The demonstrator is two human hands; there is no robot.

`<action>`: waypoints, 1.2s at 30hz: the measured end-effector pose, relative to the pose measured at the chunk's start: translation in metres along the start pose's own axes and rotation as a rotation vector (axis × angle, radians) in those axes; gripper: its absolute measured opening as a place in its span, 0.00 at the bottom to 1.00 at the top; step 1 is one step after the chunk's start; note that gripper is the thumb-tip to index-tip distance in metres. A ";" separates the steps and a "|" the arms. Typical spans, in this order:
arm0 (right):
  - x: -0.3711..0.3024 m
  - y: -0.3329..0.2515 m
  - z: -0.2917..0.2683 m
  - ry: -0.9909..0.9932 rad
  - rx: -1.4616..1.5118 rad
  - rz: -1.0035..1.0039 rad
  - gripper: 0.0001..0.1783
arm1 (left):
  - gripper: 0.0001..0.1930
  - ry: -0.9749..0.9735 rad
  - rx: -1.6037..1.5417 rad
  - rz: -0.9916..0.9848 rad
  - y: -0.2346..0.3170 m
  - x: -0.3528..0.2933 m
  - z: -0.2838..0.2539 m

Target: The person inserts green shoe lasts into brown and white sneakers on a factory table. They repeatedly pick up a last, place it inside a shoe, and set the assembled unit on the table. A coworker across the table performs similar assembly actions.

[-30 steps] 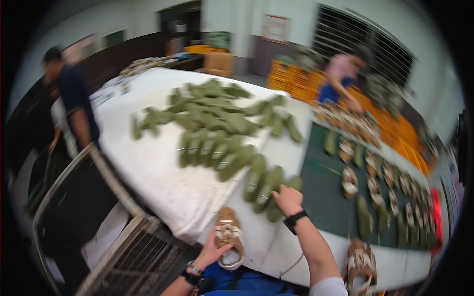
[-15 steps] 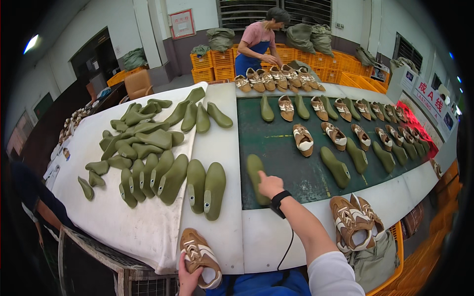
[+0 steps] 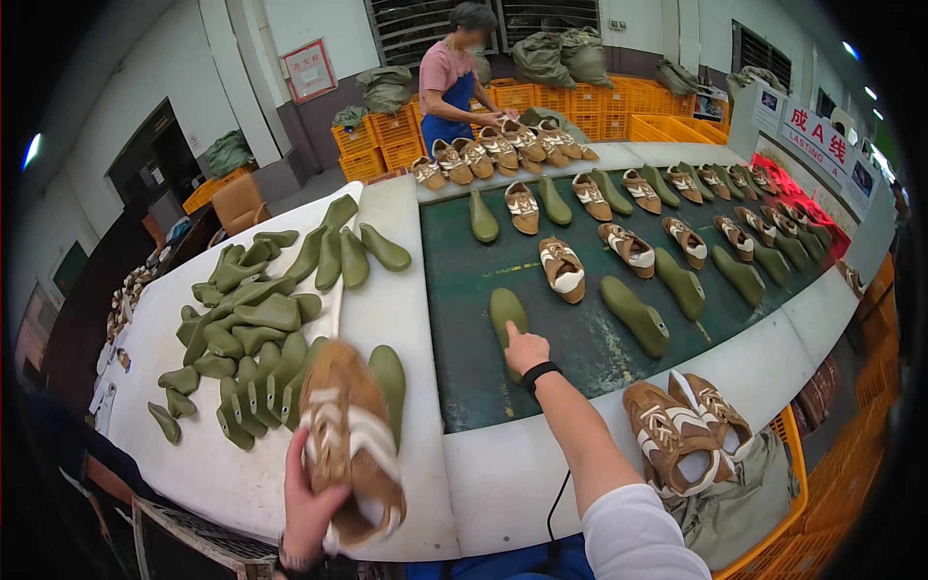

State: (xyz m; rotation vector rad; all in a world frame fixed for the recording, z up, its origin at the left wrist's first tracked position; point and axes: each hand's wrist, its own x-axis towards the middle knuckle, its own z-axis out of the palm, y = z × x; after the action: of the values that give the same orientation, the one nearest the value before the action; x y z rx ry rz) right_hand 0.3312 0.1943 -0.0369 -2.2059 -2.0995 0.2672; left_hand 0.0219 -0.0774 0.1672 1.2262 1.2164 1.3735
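My left hand [image 3: 307, 498] is closed around a brown sneaker [image 3: 350, 435] with white stripes and laces. The sneaker is raised, toe pointing away, and slightly blurred. It hides part of the green shoe lasts standing behind it. My right hand [image 3: 528, 354], with a dark wristband, is on a green shoe last [image 3: 506, 307] lying on the dark green belt [image 3: 464, 329]. Its index finger rests on top of the last, while the other fingers are curled at its side. Another last [image 3: 633, 316] and a brown sneaker [image 3: 562, 271] lie farther along the belt.
A pile of green lasts [image 3: 256, 309] covers the white cloth [image 3: 184, 474] on the left. Two sneakers [image 3: 677, 440] rest on grey cloth over an orange crate [image 3: 795, 464] at right. Across the table, a person [image 3: 449, 87] handles a row of sneakers [image 3: 498, 150].
My left hand has lifted the sneaker from the near table edge, up and forward. My right hand and its last have shifted toward the neighbouring lasts. The whole view has turned slightly.
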 end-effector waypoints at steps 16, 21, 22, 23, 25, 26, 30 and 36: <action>-0.017 0.016 -0.004 -0.091 0.191 -0.024 0.42 | 0.46 -0.004 0.845 -0.113 -0.278 0.383 0.179; -0.016 0.017 -0.001 -0.087 0.190 -0.015 0.42 | 0.29 -0.053 0.869 0.068 -0.283 0.382 0.185; -0.016 0.018 0.000 -0.082 0.196 -0.011 0.42 | 0.28 -0.003 0.839 0.059 -0.270 0.378 0.184; -0.015 0.019 0.002 -0.074 0.194 -0.002 0.42 | 0.28 -0.056 0.835 0.115 -0.251 0.372 0.181; -0.014 0.017 0.003 -0.063 0.197 0.011 0.42 | 0.26 -0.148 0.881 0.160 -0.206 0.351 0.164; -0.013 0.017 0.002 -0.086 0.215 0.033 0.42 | 0.25 -0.237 0.812 0.134 -0.181 0.336 0.152; -0.016 0.012 -0.018 -0.166 0.171 0.064 0.44 | 0.26 -0.467 0.819 0.265 -0.111 0.244 0.085; -0.106 0.016 -0.072 -0.100 0.265 -0.200 0.29 | 0.29 -0.437 1.213 0.303 -0.123 0.162 -0.019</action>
State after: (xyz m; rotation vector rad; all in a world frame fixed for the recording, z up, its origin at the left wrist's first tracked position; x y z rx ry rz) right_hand 0.3553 0.0922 0.0384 -1.8559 -2.1685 0.6113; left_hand -0.0124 0.0944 0.0622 2.4480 1.5979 0.3663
